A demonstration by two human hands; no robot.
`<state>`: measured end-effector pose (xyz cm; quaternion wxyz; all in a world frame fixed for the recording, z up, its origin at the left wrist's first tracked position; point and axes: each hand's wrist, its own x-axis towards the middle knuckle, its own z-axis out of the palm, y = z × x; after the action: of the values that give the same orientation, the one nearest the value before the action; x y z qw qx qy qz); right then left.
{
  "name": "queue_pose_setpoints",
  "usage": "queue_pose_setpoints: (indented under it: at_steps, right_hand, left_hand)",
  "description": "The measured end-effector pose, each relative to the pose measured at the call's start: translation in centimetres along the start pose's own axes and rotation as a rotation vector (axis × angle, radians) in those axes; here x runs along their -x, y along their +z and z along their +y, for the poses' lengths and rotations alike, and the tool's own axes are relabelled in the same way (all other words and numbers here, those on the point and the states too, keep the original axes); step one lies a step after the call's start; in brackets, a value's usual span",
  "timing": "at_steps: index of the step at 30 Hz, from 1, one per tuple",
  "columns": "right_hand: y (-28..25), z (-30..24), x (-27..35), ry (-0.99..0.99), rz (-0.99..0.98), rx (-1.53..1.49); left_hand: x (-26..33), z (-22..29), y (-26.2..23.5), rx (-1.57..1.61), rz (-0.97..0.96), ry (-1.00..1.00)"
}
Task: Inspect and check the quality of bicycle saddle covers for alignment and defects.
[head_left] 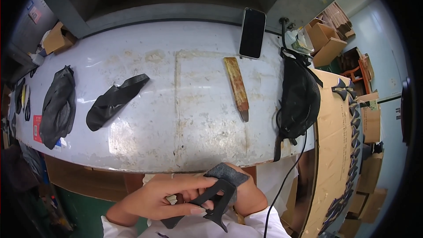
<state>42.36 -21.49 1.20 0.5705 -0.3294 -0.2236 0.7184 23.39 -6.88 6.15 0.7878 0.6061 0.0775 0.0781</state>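
Near the table's front edge, my left hand (161, 196) pinches a thin black piece (218, 197) with a cut-out and pointed legs, its thumb and forefinger on either side. My right hand (241, 177) comes up from the right, mostly hidden behind a dark grey, rough-looking pad (227, 174) that lies against the black piece. Its fingers appear curled round the pad, though the grip is largely covered. Farther up on the table lies a worn yellowish-brown bar (236, 86) with a dark tip. To the left is a crumpled black cloth strip (115, 101).
A larger black cloth (58, 105) lies at the far left. A phone (253, 33) leans at the back. At the table's right edge sits a black mesh bag (299, 94), with a cable (288, 174) hanging down. Beyond, several black pieces (352, 128) line a cardboard sheet (332, 150).
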Motion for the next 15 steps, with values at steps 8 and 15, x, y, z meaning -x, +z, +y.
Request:
queue_pose_setpoints:
  at_steps: [8,15]
  right_hand:
    - [-1.1,1.9,0.4,0.099,-0.121,-0.423]
    - [-2.4,2.0,-1.4,-0.178,-0.223,-0.063]
  left_hand:
    - [0.0,-0.2,-1.9,0.148,-0.297,-0.026]
    - [-0.1,0.6,-1.6,0.132,-0.208,-0.018]
